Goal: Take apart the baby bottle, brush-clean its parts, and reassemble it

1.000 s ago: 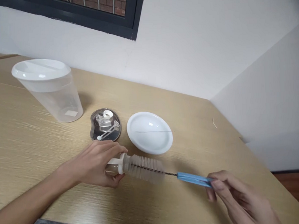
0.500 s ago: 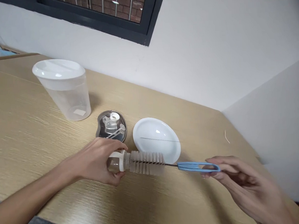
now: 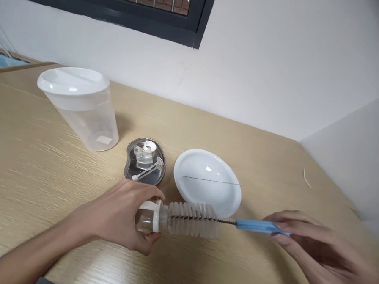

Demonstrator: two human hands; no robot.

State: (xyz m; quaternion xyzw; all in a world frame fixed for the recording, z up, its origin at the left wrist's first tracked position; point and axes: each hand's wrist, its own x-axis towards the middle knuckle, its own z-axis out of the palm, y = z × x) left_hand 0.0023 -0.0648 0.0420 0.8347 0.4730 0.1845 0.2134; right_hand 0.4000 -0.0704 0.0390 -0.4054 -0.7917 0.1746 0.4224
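Observation:
My left hand (image 3: 126, 217) is wrapped round a small clear bottle (image 3: 145, 220) with a white collar, lying sideways over the table. The tip of a bottle brush (image 3: 193, 218), with pale bristles on a twisted wire, sits at the bottle's mouth; most bristles are outside. Its blue handle (image 3: 259, 226) is pinched between the thumb and fingers of my right hand (image 3: 309, 241). Behind my left hand, a metal tray (image 3: 129, 157) holds a white ring (image 3: 150, 146), a clear cup-like part (image 3: 144, 158) and a clear stemmed part (image 3: 149, 168).
A white bowl (image 3: 208, 192) with a thin wire (image 3: 212, 181) across it stands just behind the brush. At the back left is a translucent pitcher (image 3: 89, 117) with a white lid. A small pale strip (image 3: 306, 178) lies at the right, near the wall.
The blue handle has turned in my right hand, so its loop now shows edge-on. The view has shifted a little, and both hands appear slightly lower.

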